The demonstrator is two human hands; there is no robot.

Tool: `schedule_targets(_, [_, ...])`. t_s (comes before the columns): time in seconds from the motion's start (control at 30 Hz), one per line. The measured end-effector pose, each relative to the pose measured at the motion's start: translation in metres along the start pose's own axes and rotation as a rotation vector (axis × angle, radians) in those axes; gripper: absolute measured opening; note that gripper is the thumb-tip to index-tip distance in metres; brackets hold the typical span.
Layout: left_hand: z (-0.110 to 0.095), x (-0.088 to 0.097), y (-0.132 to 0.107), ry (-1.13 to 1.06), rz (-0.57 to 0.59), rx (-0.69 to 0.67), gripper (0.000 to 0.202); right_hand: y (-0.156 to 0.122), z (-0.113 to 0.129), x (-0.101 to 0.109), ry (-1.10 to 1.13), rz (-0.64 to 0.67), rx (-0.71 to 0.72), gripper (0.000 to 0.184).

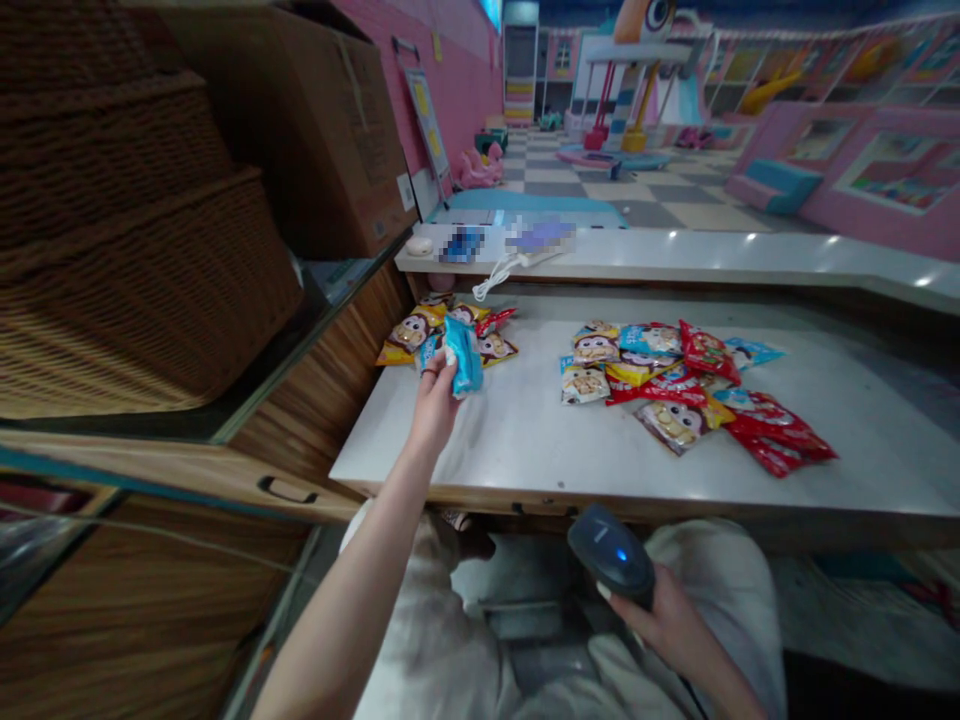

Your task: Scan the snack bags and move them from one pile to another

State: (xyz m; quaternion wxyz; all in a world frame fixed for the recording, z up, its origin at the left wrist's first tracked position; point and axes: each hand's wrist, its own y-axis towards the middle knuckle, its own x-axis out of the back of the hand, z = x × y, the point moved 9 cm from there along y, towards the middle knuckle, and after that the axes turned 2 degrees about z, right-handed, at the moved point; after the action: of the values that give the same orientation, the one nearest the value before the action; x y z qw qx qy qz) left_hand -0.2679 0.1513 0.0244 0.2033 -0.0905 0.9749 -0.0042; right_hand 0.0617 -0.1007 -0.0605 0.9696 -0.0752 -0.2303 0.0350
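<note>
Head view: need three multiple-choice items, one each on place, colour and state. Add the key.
1. Where is the blue packet?
A) On the upper ledge
B) In the right-hand pile of packets
C) In the left hand

2. What colour is the light on the handheld barcode scanner?
A) Blue
B) Red
C) Green

3. What is the right hand doing?
A) Hanging open and empty
B) Gripping the scanner
C) Resting on the packets

Key:
1. C: the left hand grips the packet above the white counter.
2. A: the light glows blue on top of the scanner.
3. B: the right hand's fingers wrap around the scanner's body.
</note>
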Motion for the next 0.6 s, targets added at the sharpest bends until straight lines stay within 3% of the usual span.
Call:
schedule_targets(0.1, [0.036,-0.012,-0.040,-0.195,0.044,0.273,0.036,-0.006,0.014,0.003,0.029,-0.010,0.036,0.028])
schedule_targets(0.2, [0.054,-0.031,-0.071,-0.276,0.168,0.399,0.044,-0.010,0.031,0.007,0.057,-0.040,0.079,0.025])
schedule_targets(0.37, [0.064,-0.046,-0.093,-0.194,0.236,0.396,0.040,-0.015,0.043,0.010,0.068,-0.062,0.111,0.023])
schedule_targets(0.6, [0.070,-0.062,-0.093,-0.161,0.275,0.339,0.051,-0.012,0.054,0.015,0.047,-0.130,0.121,0.023])
